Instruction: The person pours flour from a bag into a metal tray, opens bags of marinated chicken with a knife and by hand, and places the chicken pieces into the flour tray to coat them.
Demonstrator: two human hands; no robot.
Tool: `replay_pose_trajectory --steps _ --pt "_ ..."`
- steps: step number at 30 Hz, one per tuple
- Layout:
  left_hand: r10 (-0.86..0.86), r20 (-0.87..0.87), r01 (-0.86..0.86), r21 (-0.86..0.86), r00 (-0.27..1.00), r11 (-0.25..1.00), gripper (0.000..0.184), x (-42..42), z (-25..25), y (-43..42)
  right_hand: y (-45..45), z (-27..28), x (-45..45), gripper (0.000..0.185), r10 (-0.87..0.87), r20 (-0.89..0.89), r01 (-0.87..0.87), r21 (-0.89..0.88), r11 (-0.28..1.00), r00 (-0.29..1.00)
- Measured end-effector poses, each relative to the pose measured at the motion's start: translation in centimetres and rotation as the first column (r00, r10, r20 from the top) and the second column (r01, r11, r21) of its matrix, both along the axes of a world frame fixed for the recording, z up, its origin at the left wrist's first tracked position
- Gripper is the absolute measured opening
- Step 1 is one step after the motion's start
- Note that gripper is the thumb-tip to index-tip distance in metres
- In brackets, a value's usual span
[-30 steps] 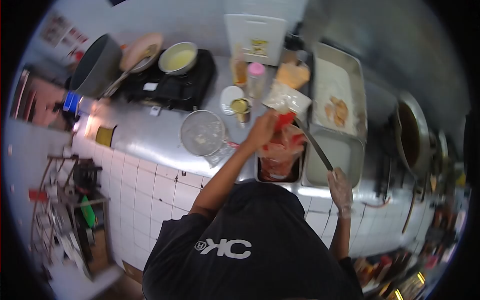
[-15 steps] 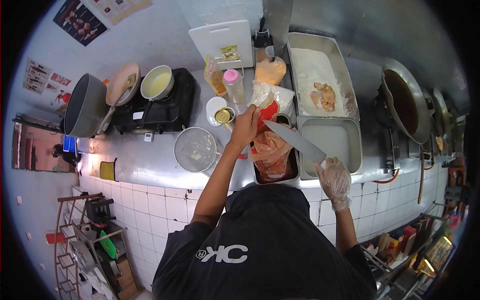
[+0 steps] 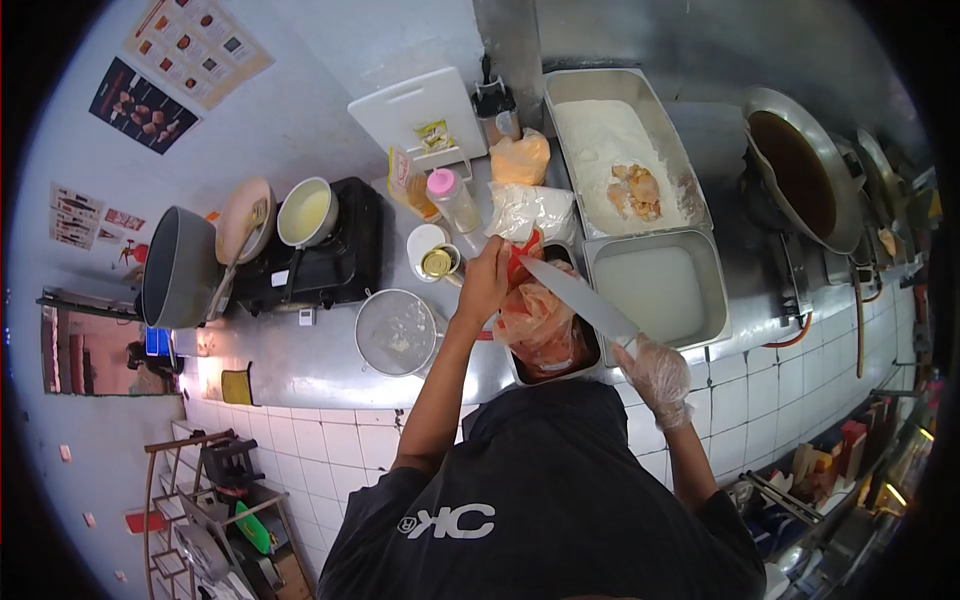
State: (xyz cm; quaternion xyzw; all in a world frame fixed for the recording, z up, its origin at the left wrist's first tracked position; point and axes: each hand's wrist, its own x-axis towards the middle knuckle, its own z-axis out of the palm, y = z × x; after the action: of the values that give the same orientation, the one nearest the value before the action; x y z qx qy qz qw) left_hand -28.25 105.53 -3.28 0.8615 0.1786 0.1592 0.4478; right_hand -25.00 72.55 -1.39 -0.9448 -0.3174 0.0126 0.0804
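My bare left hand [image 3: 486, 283] is closed on the top of a red packet [image 3: 524, 252]. In my right hand [image 3: 657, 378], which wears a clear plastic glove, is the handle of a large kitchen knife [image 3: 580, 298]. The blade points up and left, its tip at the red packet; whether it cuts in cannot be told. Just below lies a clear plastic bag [image 3: 540, 318] with reddish contents, inside a metal container [image 3: 593, 362]. A white bag [image 3: 535, 212] and a bag of orange powder [image 3: 520, 158] lie behind the packet.
Right of the knife stand a tray of pale liquid [image 3: 650, 290] and a flour tray [image 3: 600, 130] with coated pieces. A wok of dark liquid [image 3: 795, 165] is farther right. Leftward are a sieve [image 3: 396, 333], a pink-capped bottle [image 3: 455, 200], an open can [image 3: 438, 262] and a stove [image 3: 350, 240].
The view has shifted. My left hand and the red packet are lower, nearer the bagged contents. The knife remains angled at the packet, with my right hand nearer the metal container.
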Motion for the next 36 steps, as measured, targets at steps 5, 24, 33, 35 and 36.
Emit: replay_pose_trajectory --steps 5,24,33,35,36 --pt "-0.036 -0.031 0.036 0.015 0.999 0.999 0.031 0.1 -0.1 -2.1 0.4 -3.0 0.0 0.052 0.03 0.164 -0.035 0.033 0.999 0.986" --pt "0.255 0.18 -0.205 -0.256 0.95 0.945 0.034 -4.1 -4.3 -2.7 8.7 5.7 14.4 0.052 -0.023 0.15 -0.019 0.276 0.961 0.988" --pt "0.167 0.068 -0.128 -0.387 0.984 0.913 0.04 -5.3 -3.9 -3.6 7.8 1.4 18.4 0.055 0.113 -0.351 0.013 0.338 0.941 0.93" --pt "0.141 0.017 -0.124 -0.382 0.99 0.916 0.044 -5.4 -3.7 -3.5 10.0 5.0 20.7 0.054 0.107 -0.446 0.005 0.242 0.97 0.889" --pt "0.131 0.002 -0.121 -0.38 0.991 0.917 0.046 -5.4 -3.6 -3.4 11.4 6.8 22.3 0.052 0.082 -0.536 -0.003 0.147 0.989 0.84"
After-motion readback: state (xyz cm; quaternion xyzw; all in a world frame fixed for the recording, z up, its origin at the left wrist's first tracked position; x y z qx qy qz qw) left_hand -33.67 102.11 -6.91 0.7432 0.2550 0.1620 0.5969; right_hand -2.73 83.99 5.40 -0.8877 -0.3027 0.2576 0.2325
